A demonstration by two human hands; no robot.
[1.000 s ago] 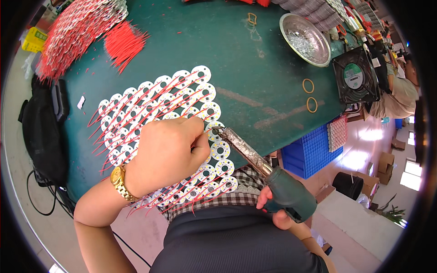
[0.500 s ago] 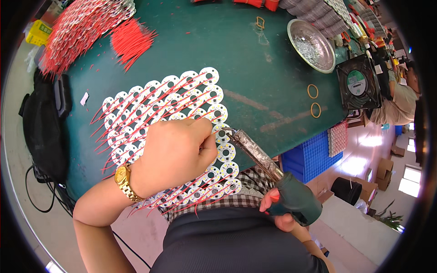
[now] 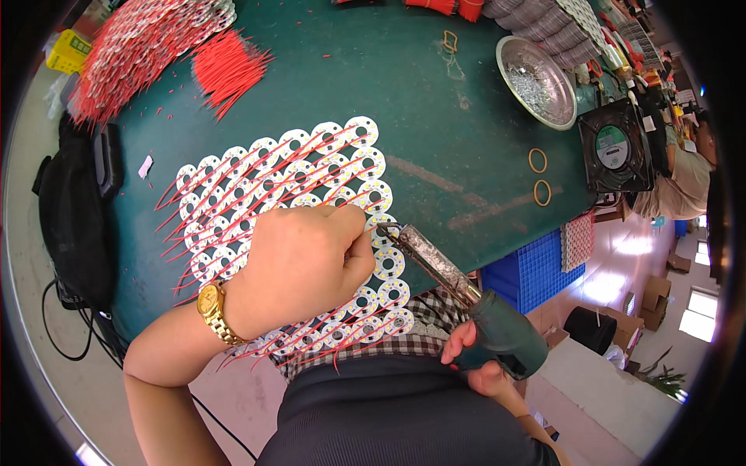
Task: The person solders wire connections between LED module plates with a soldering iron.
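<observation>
Soldering iron (image 3: 458,291) lies diagonal at the table's (image 3: 435,116) near edge, long axis running from its green grip up-left to the tip, w/ tip on the round white LED boards (image 3: 272,175). Right hand (image 3: 474,361) wrapped round the grip. Left hand (image 3: 299,264) on the boards, fingertips pinched beside the tip. Metal bowl (image 3: 536,78) near far right corner holds silvery scraps.

Steel bowl (image 3: 538,81), black fan (image 3: 615,146)

Round circuit boards (image 3: 280,202) cover the bench (image 3: 435,101) at frame centre; loose wires (image 3: 227,68) lie upper left, a metal bowl (image 3: 536,81) and fan (image 3: 618,146) upper right.
</observation>
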